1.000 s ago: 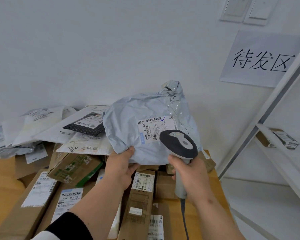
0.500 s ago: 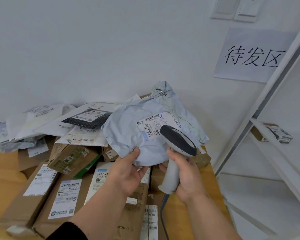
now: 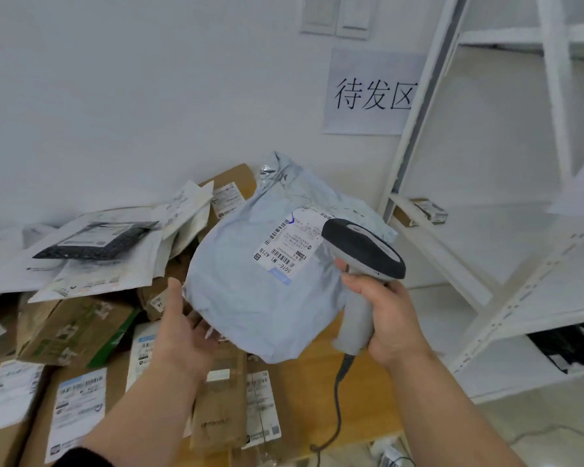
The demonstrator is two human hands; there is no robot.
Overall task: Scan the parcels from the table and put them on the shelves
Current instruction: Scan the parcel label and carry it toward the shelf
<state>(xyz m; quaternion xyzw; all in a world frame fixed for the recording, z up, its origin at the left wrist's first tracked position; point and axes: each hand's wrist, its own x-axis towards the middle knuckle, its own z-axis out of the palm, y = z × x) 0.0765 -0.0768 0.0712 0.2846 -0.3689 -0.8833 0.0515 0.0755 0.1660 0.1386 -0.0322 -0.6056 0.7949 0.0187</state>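
left hand (image 3: 179, 326) grips grey parcel (image 3: 250, 291) | right hand (image 3: 390, 315) grips scanner (image 3: 363, 254) beside its label (image 3: 289, 242)

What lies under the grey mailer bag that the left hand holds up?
Below the grey mailer bag show the wooden table and labelled cardboard boxes. Whatever sits directly behind the bag is covered.

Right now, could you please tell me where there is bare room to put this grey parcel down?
The white metal shelf to the right is mostly bare beyond a small cardboard box. The wooden table is bare only near its right edge; leftward, brown cardboard boxes and white mailers crowd it.
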